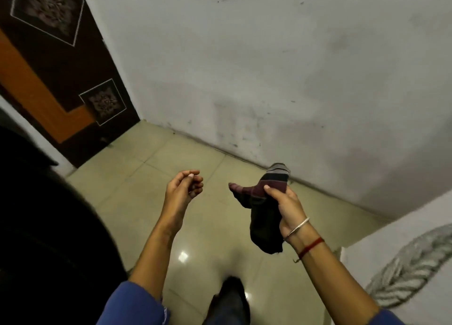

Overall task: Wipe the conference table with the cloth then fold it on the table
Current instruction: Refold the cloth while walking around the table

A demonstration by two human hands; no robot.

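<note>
A dark cloth [265,212] with maroon and grey stripes hangs bunched in the air above the tiled floor. My right hand [287,208] is shut on it near its striped upper end, and the rest droops below the wrist. My left hand [183,190] is raised to the left of the cloth, palm up, fingers loosely curled, holding nothing and a short gap away from the fabric. No conference table shows in this view.
A grey wall [293,80] runs across the back. A dark brown and orange door [56,80] stands at the left. Glossy beige floor tiles [146,178] lie below, with my foot [230,297] at the bottom. A white patterned surface [403,271] juts in at the lower right.
</note>
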